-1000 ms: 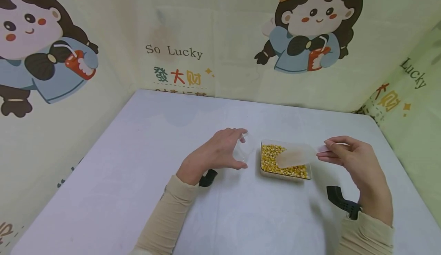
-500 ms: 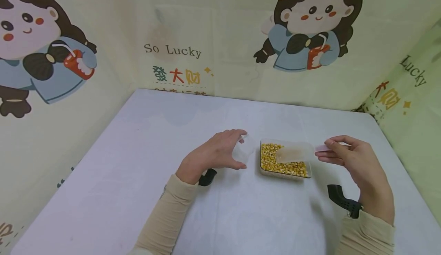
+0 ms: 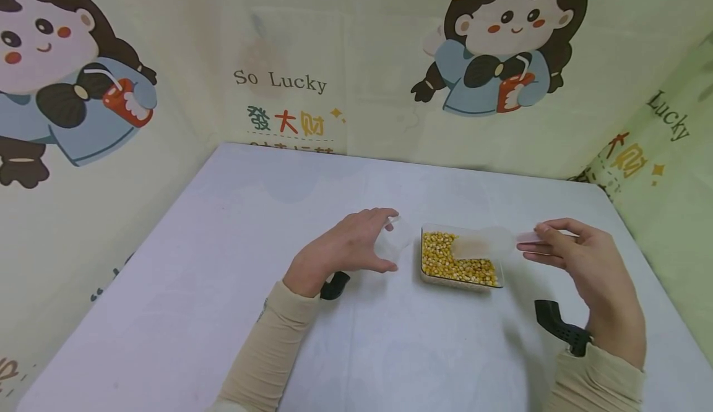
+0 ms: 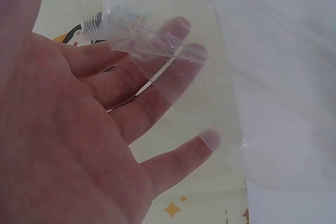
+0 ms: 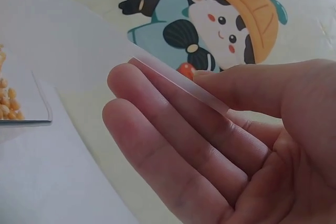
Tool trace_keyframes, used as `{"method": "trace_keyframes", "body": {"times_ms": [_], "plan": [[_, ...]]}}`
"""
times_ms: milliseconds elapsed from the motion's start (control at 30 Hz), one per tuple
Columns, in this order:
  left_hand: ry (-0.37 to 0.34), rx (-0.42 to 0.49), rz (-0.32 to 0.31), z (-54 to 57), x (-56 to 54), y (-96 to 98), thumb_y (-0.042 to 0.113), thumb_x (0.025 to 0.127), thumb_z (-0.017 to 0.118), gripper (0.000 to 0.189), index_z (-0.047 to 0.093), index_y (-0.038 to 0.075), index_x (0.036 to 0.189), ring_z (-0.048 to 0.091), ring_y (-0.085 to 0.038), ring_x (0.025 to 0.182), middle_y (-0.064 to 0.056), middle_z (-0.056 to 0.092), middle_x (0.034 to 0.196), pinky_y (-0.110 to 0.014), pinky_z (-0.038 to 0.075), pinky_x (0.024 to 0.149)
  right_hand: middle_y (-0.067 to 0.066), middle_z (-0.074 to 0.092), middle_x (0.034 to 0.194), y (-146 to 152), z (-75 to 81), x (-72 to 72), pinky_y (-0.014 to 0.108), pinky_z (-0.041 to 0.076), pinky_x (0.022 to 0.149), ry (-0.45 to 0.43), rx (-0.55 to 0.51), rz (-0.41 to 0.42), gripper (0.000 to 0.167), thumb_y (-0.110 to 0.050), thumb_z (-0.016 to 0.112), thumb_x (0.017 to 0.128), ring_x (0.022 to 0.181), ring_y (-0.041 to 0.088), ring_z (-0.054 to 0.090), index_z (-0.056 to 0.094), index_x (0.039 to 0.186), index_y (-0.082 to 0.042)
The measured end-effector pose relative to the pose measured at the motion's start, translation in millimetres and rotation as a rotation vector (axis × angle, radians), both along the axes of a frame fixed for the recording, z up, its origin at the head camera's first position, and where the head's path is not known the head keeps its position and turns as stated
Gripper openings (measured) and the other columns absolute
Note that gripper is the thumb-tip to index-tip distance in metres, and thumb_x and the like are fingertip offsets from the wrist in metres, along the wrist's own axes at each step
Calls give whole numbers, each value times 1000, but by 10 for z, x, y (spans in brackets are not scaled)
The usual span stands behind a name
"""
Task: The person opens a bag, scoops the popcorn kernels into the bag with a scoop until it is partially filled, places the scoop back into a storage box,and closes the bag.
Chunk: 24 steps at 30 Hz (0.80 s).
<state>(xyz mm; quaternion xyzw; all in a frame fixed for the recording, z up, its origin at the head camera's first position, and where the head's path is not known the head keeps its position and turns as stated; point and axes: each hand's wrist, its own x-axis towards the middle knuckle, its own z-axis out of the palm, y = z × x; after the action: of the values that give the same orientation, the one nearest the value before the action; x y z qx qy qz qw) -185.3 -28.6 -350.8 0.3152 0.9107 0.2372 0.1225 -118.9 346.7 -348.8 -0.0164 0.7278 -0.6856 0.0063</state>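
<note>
A clear rectangular box (image 3: 461, 284) filled with yellow corn kernels (image 3: 440, 257) stands on the table. My right hand (image 3: 585, 263) pinches the pale handle of a translucent scoop (image 3: 484, 243) between thumb and fingers. The scoop's bowl lies over the box's far right part; whether it carries kernels I cannot tell. To the left of the box, my left hand (image 3: 348, 242) is spread in a C round a thin clear plastic bag (image 3: 394, 239). In the left wrist view the film (image 4: 283, 103) covers the fingertips (image 4: 194, 56), and the thumb's contact is hidden.
White cloth covers the table (image 3: 289, 195). A printed curtain (image 3: 379, 59) with cartoon figures borders it at the back and sides. Each wrist wears a black bracket, the right one (image 3: 559, 325) hanging above the table near the box.
The scoop has lifted a little and shifted right and away over the box, uncovering more kernels. My right hand has moved slightly right. My left hand and the bag have barely moved.
</note>
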Motion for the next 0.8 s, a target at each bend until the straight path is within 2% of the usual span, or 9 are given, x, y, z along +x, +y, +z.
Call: {"method": "trace_keyframes", "body": {"times_ms": [367,567,800], "plan": [[4,9,-11,-8,-7,3,42,80,80,86,37,14,149,55,-18,118,-1,60,132,-36,44,104,5,78,89,29,53,82,26,58,71,28,-8,-78,12,-9,60,98,77,17,76,58,108,-1],[5,13,-16,-15,-13,2,42,80,80,86,37,13,148,55,-19,119,-3,60,132,-37,43,104,-4,78,85,34,112,110,21,58,69,-16,147,-159,19,-17,61,99,74,12,76,56,109,-2],[5,8,-15,-18,-9,-3,42,81,79,85,37,15,148,55,-19,119,-4,60,132,-37,44,104,-16,75,80,15,185,146,12,54,68,-38,355,-245,15,-22,56,101,72,4,74,54,109,-10]]}}
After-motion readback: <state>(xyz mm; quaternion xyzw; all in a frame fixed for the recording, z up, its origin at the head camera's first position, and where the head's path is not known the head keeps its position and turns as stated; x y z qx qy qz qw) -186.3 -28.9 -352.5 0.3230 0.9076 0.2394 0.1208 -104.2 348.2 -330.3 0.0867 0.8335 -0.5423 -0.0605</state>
